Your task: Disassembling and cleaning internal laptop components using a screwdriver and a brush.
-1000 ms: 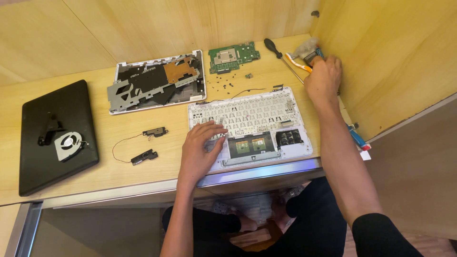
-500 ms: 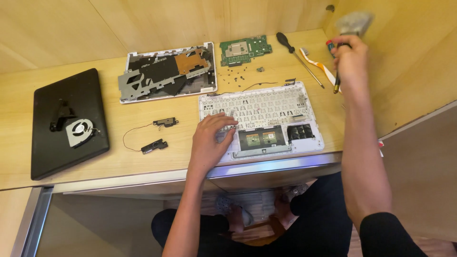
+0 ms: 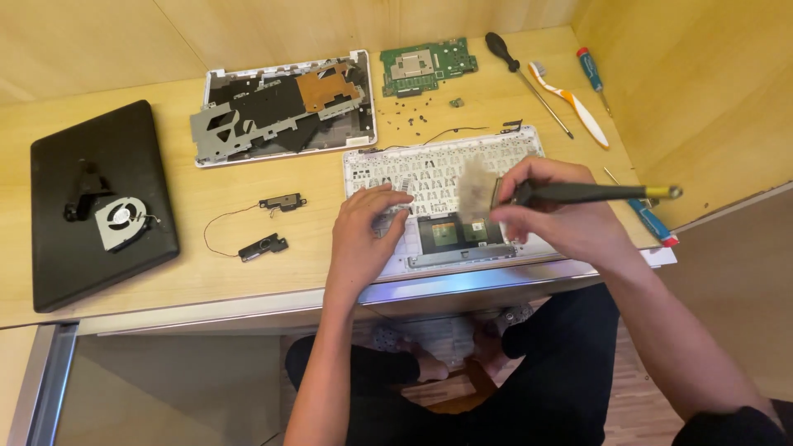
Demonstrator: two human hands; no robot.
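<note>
Lying at the worktop's left edge, a black laptop lid is carrying a loose fan, parked clear. Near the front edge, the left hand is pressing flat, fingers spread, steadying the white keyboard deck. The right hand is pinching shut on a dark-handled brush, bristles over the deck. Screwdrivers are waiting toward the right corner.

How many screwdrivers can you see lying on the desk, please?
3: a black-handled screwdriver by the green board, a blue and red one near the wall, another at the right edge, partly hidden.
</note>
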